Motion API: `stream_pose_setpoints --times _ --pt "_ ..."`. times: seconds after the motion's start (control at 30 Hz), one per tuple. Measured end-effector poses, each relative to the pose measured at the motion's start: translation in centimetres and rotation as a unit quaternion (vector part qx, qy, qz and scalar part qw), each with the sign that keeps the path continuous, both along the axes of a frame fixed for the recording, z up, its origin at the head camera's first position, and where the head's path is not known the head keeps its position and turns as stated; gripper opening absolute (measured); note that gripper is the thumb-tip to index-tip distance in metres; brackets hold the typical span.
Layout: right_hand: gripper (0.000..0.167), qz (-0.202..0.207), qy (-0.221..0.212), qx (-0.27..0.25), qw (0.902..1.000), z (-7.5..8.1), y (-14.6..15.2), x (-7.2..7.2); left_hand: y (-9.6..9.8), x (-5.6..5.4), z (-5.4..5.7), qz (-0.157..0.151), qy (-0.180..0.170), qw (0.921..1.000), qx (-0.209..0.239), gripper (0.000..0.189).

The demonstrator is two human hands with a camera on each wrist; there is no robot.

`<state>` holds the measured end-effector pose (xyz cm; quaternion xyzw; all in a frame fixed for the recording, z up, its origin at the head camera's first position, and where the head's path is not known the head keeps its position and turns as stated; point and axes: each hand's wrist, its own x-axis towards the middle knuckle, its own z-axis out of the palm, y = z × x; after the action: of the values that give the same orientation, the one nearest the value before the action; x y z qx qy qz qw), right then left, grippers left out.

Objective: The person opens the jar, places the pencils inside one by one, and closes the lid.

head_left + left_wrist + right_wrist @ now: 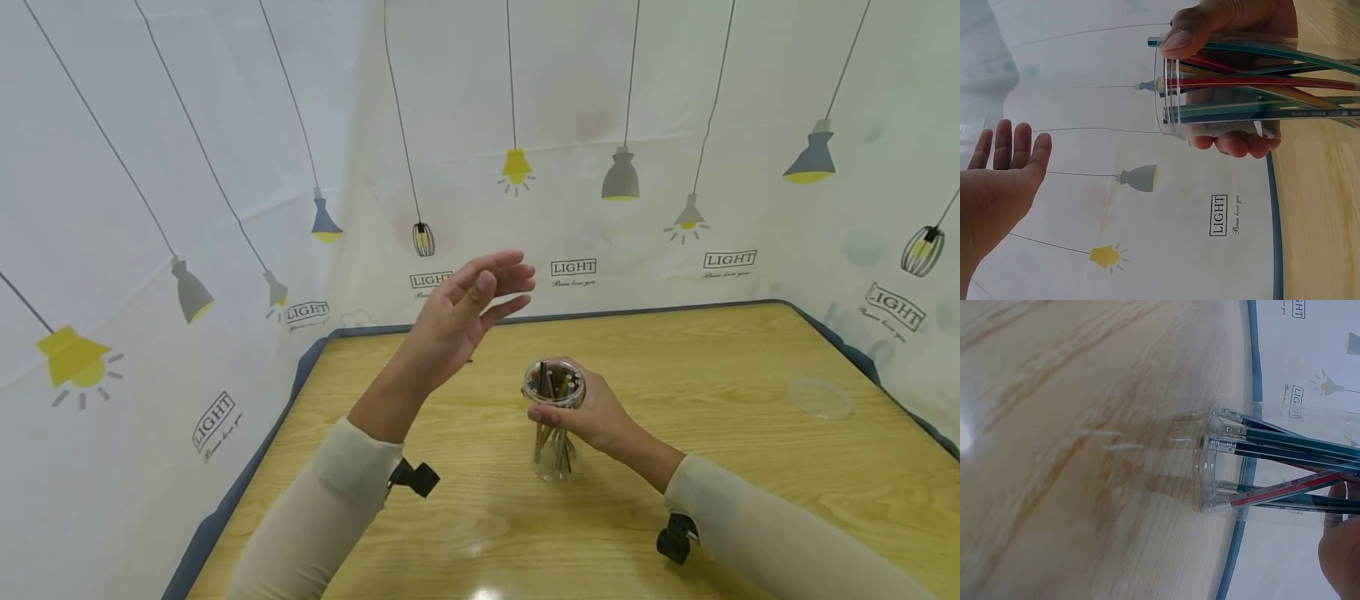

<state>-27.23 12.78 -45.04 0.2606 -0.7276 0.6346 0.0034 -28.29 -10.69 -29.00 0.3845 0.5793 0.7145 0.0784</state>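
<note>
A clear, tall jar (553,468) stands upright on the wooden table, its round mouth uncovered. Inside it are several pencils (1260,82) with green, red, yellow and dark barrels; their metal-capped ends rest at the jar's bottom in the right wrist view. My right hand (596,412) grips the jar just below its rim, thumb on the near side and fingers round the far side. To the left of the jar and higher, my left hand (472,312) is raised in the air, fingers loosely extended and holding nothing. It is apart from the jar.
A clear round disc like a lid (821,398) lies flat on the table (675,358) at the right. A small dark thing (469,360) shows beside the left wrist, too little to identify. Printed cloth walls (465,100) enclose the table's back and sides.
</note>
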Motion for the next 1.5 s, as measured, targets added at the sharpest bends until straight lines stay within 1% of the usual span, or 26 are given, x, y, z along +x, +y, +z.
stream_pose_setpoints --times 0.1,0.2,0.3,0.37,0.43,0.53,0.6,0.67,0.73,0.8,0.93,1.0,1.13,1.3,1.5 --pt "0.068 0.000 -0.002 -0.001 1.0000 0.0 0.0 0.0 -0.3 -0.4 -0.2 0.003 0.009 0.9998 -0.017 0.094" --pt "0.067 -0.002 0.003 0.002 1.0000 0.0 0.0 -0.1 -0.7 -0.9 -0.5 0.014 0.014 0.9989 -0.043 0.093" --pt "0.067 -0.003 0.006 0.004 1.0000 -0.1 0.0 -0.2 -1.2 -1.6 -1.0 0.033 0.018 0.9968 -0.071 0.089" --pt "0.068 -0.004 0.005 0.005 1.0000 -0.1 0.0 -0.2 -1.7 -2.1 -1.3 0.054 0.024 0.9933 -0.099 0.085" --pt "0.067 -0.006 0.005 0.008 0.9999 -0.1 0.0 -0.2 -2.2 -2.7 -1.7 0.074 0.032 0.9887 -0.126 0.077" --pt "0.067 -0.007 0.004 0.010 0.9999 0.0 -0.1 -0.1 -3.0 -3.6 -2.2 0.098 0.042 0.9806 -0.164 0.059" --pt "0.068 -0.008 0.002 0.012 0.9999 0.0 -0.1 -0.1 -3.5 -4.1 -2.5 0.100 0.041 0.9777 -0.180 0.047" --pt "0.068 -0.008 0.000 0.013 0.9999 0.0 -0.1 -0.2 -3.9 -4.6 -2.7 0.100 0.040 0.9746 -0.197 0.040" --pt "0.069 -0.010 -0.001 0.014 0.9999 0.1 0.0 -0.2 -4.4 -5.1 -2.9 0.105 0.041 0.9679 -0.224 0.038" --pt "0.070 -0.010 0.002 0.014 0.9999 0.1 0.0 -0.2 -5.0 -5.5 -3.1 0.117 0.045 0.9576 -0.259 0.037" --pt "0.069 -0.009 0.007 0.012 0.9999 0.1 0.0 -0.2 -6.1 -6.5 -3.7 0.150 0.062 0.9290 -0.333 0.041" --pt "0.070 -0.010 0.010 0.015 0.9998 0.1 0.1 -0.2 -6.6 -7.0 -4.1 0.163 0.067 0.9177 -0.356 0.042" --pt "0.071 -0.017 0.011 0.023 0.9995 0.1 0.1 -0.3 -7.5 -7.9 -5.1 0.184 0.077 0.9003 -0.386 0.045" --pt "0.073 -0.021 0.002 0.026 0.9995 -0.1 0.1 -0.3 -8.6 -9.0 -6.5 0.208 0.085 0.8833 -0.411 0.046" --pt "0.070 -0.016 -0.002 0.019 0.9997 -0.4 0.1 -0.2 -9.5 -10.6 -7.9 0.229 0.091 0.8696 -0.428 0.046"
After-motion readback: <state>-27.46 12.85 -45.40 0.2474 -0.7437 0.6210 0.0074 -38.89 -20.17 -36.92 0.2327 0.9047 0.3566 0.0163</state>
